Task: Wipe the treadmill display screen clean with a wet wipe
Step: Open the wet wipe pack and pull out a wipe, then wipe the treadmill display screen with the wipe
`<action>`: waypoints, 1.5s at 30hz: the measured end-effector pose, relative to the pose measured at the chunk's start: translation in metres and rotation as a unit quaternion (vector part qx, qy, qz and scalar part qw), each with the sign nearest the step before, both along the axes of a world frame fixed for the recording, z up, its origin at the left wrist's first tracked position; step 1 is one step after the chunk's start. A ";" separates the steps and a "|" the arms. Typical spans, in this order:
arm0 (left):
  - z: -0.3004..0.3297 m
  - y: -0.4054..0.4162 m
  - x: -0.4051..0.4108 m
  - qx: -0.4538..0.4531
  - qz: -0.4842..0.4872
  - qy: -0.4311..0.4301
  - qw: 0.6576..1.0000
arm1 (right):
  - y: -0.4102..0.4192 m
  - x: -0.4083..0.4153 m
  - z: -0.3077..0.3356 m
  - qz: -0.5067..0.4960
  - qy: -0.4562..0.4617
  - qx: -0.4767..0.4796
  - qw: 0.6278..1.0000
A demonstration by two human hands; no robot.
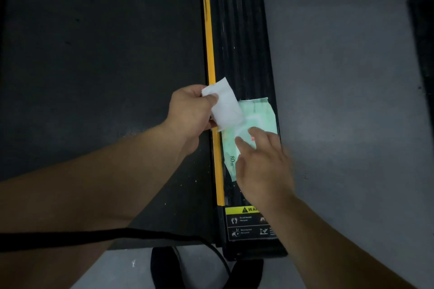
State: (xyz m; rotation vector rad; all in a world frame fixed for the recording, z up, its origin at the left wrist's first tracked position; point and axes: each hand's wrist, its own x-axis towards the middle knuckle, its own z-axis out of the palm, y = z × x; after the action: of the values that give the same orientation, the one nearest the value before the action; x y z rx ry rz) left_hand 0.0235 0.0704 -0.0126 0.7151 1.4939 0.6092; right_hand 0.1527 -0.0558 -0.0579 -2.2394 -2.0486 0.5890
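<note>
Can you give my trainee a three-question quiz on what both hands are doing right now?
1. True or false: the left hand holds a white wet wipe.
2. Where does the green wipes pack lie? A) on the grey floor B) on the treadmill's black side rail C) on the belt
3. Fill in: the right hand rests its fingers on the ____.

Key: 1 true; 2 B; 3 wipes pack. The display screen is not in view.
</note>
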 end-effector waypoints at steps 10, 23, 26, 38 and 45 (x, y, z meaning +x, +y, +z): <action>0.013 -0.003 0.009 -0.074 -0.117 -0.105 0.985 | 0.064 0.029 0.039 -0.357 0.632 -0.099 0.681; 0.012 -0.012 -0.023 0.116 -0.295 0.143 0.938 | 0.042 0.034 0.052 -0.426 0.598 -0.096 0.672; 0.040 -0.016 -0.037 0.181 -0.410 0.234 0.863 | 0.035 0.026 0.076 -0.348 0.454 -0.013 0.820; 0.284 0.015 -0.092 0.302 -0.509 0.434 0.679 | 0.061 0.007 0.310 0.116 -0.013 0.266 0.957; 0.473 0.027 -0.136 0.371 -0.435 0.509 0.644 | 0.102 -0.023 0.486 0.200 -0.013 0.397 0.896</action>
State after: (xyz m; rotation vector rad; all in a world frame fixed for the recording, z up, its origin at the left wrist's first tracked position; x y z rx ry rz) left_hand -0.1125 0.0974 0.4604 2.5685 1.5272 -0.0640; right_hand 0.1300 0.0464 0.4285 -1.3756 -2.2026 -0.2617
